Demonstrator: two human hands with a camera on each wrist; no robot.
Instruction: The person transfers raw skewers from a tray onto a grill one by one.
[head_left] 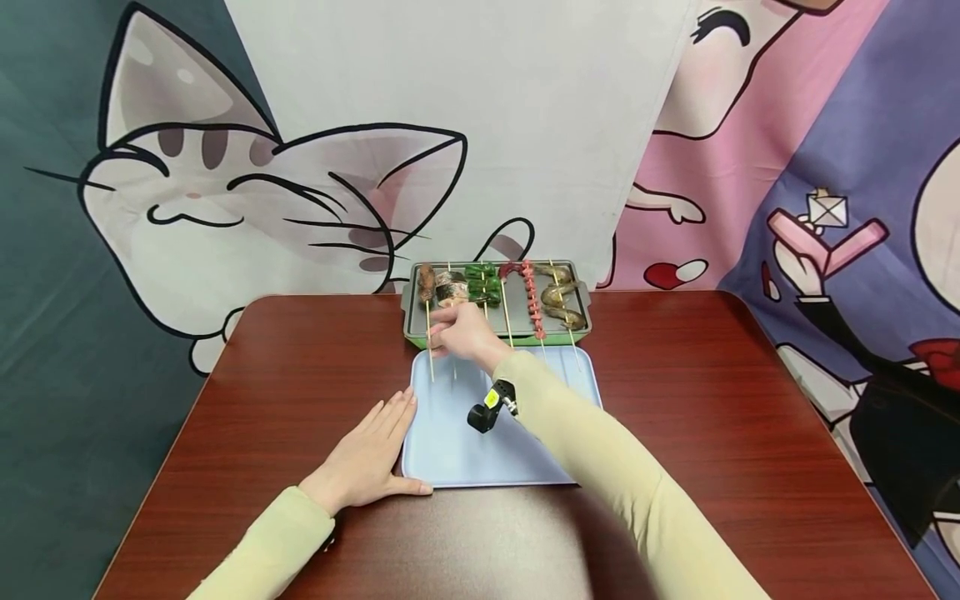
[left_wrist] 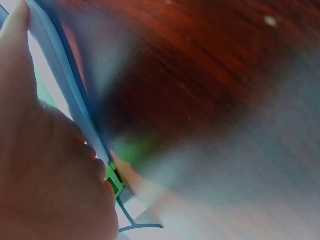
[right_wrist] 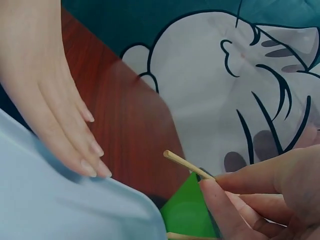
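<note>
With thumb and fingertips my right hand (head_left: 467,332) pinches the bare stick of the leftmost skewer (head_left: 427,285), which carries a brown meat-like piece on the grill pan (head_left: 517,317). In the right wrist view the pinched stick (right_wrist: 184,161) pokes out past the fingertips, and a second stick lies below it. Next to it is a skewer with a dark-edged pale slice (head_left: 452,287), partly behind the hand. My left hand (head_left: 367,458) lies with straight fingers along the left edge of the light blue tray (head_left: 472,454), thumb at its near corner.
Further right on the pan lie skewers of green pepper-like pieces (head_left: 483,285), a dark red curled piece (head_left: 510,269), pink-red pieces (head_left: 532,300) and shrimp (head_left: 562,297). The tray stands directly before the pan on a brown wooden table (head_left: 697,417). A cartoon cloth (head_left: 540,100) hangs behind.
</note>
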